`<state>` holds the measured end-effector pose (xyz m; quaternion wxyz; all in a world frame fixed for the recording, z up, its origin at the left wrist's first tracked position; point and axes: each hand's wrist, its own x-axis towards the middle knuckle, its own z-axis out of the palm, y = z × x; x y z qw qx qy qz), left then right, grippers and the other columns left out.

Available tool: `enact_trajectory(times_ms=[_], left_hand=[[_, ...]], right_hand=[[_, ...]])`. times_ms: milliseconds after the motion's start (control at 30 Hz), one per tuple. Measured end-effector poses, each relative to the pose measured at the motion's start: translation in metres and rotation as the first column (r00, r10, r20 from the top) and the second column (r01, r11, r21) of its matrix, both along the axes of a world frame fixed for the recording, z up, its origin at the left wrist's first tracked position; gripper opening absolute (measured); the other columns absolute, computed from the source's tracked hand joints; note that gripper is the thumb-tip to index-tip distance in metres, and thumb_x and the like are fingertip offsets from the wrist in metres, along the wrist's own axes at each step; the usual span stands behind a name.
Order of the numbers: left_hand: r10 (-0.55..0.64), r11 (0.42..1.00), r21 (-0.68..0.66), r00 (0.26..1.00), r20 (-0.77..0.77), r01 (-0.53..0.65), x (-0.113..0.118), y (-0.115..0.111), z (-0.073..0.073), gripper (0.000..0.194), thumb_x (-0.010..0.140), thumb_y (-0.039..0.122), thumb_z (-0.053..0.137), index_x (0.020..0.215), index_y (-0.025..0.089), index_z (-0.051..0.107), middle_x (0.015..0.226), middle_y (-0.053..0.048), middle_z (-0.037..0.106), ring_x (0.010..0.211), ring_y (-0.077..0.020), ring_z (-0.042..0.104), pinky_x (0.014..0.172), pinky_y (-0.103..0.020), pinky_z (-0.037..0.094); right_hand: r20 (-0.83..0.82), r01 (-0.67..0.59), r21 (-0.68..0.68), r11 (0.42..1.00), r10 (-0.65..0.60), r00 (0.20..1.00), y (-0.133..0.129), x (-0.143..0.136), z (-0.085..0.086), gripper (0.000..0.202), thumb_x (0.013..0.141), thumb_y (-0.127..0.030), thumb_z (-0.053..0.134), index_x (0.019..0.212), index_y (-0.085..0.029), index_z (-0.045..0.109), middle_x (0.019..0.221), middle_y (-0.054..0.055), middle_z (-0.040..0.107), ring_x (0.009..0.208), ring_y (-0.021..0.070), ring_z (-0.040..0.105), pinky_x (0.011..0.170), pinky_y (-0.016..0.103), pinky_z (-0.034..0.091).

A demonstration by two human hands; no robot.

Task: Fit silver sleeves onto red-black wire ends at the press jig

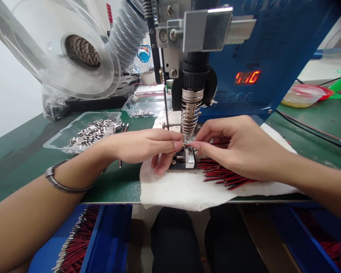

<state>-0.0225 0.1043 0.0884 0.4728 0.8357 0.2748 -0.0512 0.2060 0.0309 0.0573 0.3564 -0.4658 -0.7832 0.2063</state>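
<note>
My left hand (146, 147) reaches in from the left, thumb and finger pinched at the solder point on a tiny silvery metal part, mostly hidden by the fingertips. From the right, my right hand (235, 140) pinches a thin red-and-black wire (220, 143), its end meeting that part. Directly above both fingertips is the soldering iron (191, 110) of the machine, wrapped in a wire coil. Under the hands is a small metal fixture (189, 158). A bundle of red-and-black wires (227, 175) lies on the white cloth (170, 193) below my right hand.
A clear tray (55, 141) of small metal connectors (93, 132) stands left, with another clear tray (156, 104) behind. A fume hood (108, 72) hangs upper left. The blue machine body (261, 41) rises behind. Below the table edge, a blue bin (95, 242) holds wires with metal ends.
</note>
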Motion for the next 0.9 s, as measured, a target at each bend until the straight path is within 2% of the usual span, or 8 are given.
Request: enact_trajectory(times_ms=[233,467,900], left_hand=[[-0.007,1.0,0.003,1.0,0.0,0.007,0.0002,-0.0008,0.0004,0.041,0.112,0.041,0.037,0.074,0.025,0.043,0.063,-0.001,0.067,0.065,-0.0156,0.063,0.076,-0.026,0.057],[0.015,1.0,-0.013,1.0,0.026,-0.014,0.0005,-0.0015,0.0008,0.043,0.109,0.042,0.043,0.071,0.023,0.049,0.062,-0.002,0.066,0.065,-0.0174,0.064,0.075,-0.029,0.058],[0.003,1.0,-0.006,1.0,0.031,-0.003,-0.0023,-0.0009,0.0004,0.049,0.111,0.036,0.04,0.068,0.022,0.06,0.067,-0.004,0.072,0.069,-0.0174,0.067,0.078,-0.028,0.058]], right_hand=[[-0.008,0.006,0.0,1.0,-0.006,1.0,-0.0005,0.0003,-0.0005,0.017,0.095,-0.028,0.073,0.079,-0.024,0.076,0.06,-0.002,0.068,0.05,0.0152,0.054,0.056,0.033,0.043],[-0.003,0.014,-0.001,1.0,-0.014,1.0,-0.0006,0.0002,-0.0012,0.019,0.096,-0.03,0.074,0.078,-0.024,0.076,0.06,-0.002,0.068,0.052,0.0168,0.058,0.057,0.033,0.043],[0.003,0.004,0.008,1.0,-0.004,1.0,-0.0007,-0.0001,-0.0003,0.019,0.096,-0.029,0.073,0.079,-0.023,0.077,0.058,-0.003,0.067,0.049,0.0152,0.054,0.057,0.033,0.042]])
